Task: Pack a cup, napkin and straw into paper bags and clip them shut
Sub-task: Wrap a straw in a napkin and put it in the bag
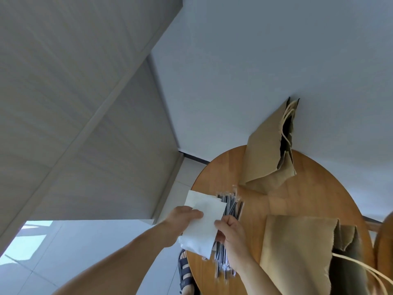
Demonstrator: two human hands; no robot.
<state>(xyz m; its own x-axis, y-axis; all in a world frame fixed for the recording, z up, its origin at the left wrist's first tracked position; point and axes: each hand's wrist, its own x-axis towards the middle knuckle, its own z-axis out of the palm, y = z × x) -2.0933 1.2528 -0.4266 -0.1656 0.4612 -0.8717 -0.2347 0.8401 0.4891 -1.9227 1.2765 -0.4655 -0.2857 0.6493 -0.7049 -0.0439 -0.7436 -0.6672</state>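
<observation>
My left hand (182, 218) pinches a white napkin (202, 228) above a small stack of napkins (195, 199) at the left edge of the round wooden table (319, 192). My right hand (230, 233) grips the same napkin at its right edge. Beneath and beside the napkins lies a pile of wrapped dark straws (230, 207). An open brown paper bag (297, 256) stands close at the right. A second brown paper bag (270, 154) with cord handles leans against the wall at the table's far side. No cup is in view.
A white wall rises behind the table and a pale wooden cabinet (85, 103) fills the left. Below the table edge a foot in a dark sandal (185, 271) rests on the tiled floor.
</observation>
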